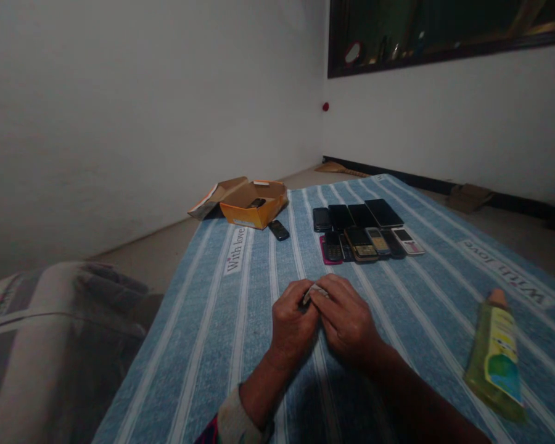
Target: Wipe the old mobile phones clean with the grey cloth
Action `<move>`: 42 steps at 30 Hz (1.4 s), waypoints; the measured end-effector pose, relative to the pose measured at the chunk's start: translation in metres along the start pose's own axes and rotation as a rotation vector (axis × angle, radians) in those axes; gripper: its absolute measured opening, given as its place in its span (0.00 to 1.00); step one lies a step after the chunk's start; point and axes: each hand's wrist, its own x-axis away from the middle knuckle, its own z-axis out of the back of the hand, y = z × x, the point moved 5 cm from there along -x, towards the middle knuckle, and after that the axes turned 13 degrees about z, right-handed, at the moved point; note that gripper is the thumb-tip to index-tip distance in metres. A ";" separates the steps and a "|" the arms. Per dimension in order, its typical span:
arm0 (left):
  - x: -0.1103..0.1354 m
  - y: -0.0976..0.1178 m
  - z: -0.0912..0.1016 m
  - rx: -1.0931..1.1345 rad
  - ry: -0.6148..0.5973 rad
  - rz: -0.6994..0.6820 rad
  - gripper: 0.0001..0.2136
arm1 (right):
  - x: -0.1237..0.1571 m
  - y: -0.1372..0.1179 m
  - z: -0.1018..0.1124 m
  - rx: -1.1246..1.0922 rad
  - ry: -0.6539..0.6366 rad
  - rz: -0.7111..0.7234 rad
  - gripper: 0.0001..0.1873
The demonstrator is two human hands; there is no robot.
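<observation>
Left hand (292, 320): at near centre, fingers curled round a pale scrap (314, 290)
Right hand (349, 316): fingers clamped on the same scrap, mostly hidden
Pale scrap: seemingly light, soft; best pinched by its exposed edge

We look from one head-worn camera, forward and down: left hand (292, 316) and right hand (351, 319) near, striped cloth (208, 296) stretching ahead, walls (157, 111) farthest.

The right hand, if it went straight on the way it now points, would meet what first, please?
Most likely the left hand, which lies close against the right hand around a small pale item, though the exact depth there is unclear.
</observation>
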 end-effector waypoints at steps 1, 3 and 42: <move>-0.001 0.001 -0.001 0.003 0.003 0.002 0.05 | 0.000 0.001 0.000 0.013 -0.008 -0.001 0.15; -0.002 0.002 -0.004 0.006 0.012 -0.001 0.05 | 0.001 0.004 0.001 0.025 -0.004 -0.019 0.15; 0.004 0.016 -0.030 -0.069 -0.047 -0.192 0.09 | 0.011 0.003 0.011 0.598 -0.147 -0.127 0.11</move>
